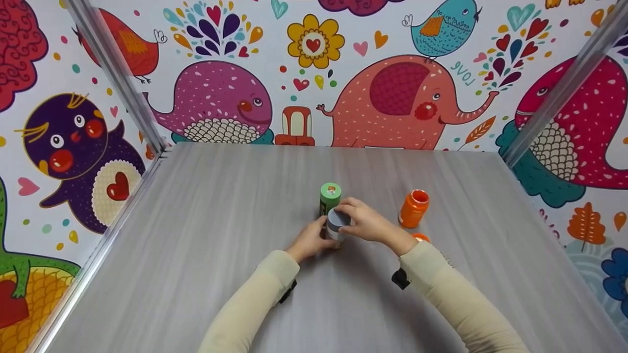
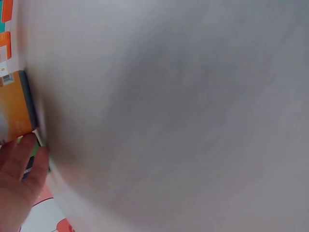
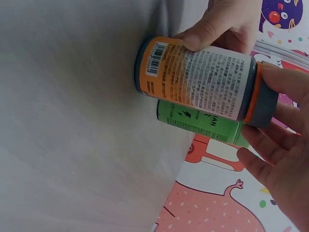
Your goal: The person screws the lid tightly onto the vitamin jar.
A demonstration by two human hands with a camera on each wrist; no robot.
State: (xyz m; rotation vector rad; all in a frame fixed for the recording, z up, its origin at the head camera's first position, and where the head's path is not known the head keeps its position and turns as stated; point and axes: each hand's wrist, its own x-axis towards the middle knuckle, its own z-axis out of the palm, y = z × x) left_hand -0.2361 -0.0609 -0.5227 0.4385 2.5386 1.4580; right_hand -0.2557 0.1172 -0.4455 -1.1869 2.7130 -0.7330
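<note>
A jar [image 3: 198, 79] with an orange and white printed label stands upright on the table. My left hand [image 1: 309, 240] grips its body low down, thumb on the label side. Around the jar's grey lid [image 3: 264, 101] curl the fingers and thumb of my right hand [image 1: 367, 220]. An orange band shows between lid and body in the right wrist view. Just behind the jar is a green can [image 1: 330, 192], partly hidden by the jar and hands. The left wrist view catches only the jar's base and some fingers [image 2: 36, 171] at its edge.
An orange bottle [image 1: 413, 211] stands uncapped to the right of my right hand. Close by, an orange round piece [image 1: 420, 237] is partly covered by my right wrist. The grey table [image 1: 221, 206] ends at a wall printed with cartoon animals, with metal posts at its back corners.
</note>
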